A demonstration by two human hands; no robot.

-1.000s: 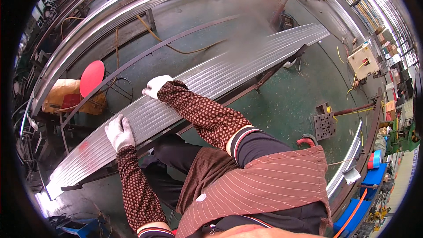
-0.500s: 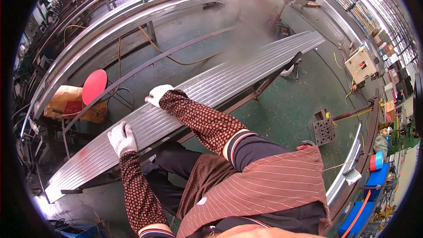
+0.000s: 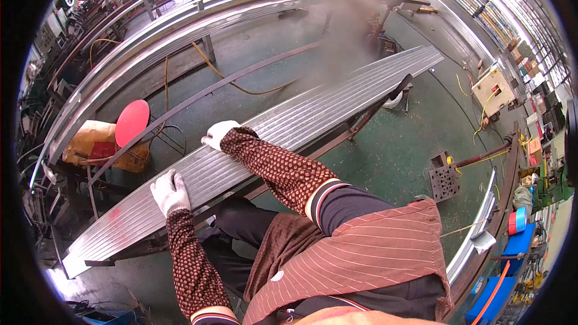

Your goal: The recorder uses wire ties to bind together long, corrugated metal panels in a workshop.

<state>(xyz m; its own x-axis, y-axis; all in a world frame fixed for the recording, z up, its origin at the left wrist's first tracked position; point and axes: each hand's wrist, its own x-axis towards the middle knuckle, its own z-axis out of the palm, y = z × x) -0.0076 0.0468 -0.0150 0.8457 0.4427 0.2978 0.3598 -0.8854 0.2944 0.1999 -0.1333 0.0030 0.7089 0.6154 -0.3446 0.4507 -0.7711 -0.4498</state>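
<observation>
Silvery long metal strips point(image 3: 295, 121) lie aligned; your white-gloved left hand point(image 3: 169, 193) is part-open, right hand point(image 3: 221, 134) half-curled; grip and remainder unclear.

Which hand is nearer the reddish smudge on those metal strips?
Left: the left hand is on the metal strips, right of the reddish smudge; the right hand is farther right along them.

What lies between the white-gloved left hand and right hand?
Head view: only long, ridged silver metal strips lie between left hand and right hand.
</observation>
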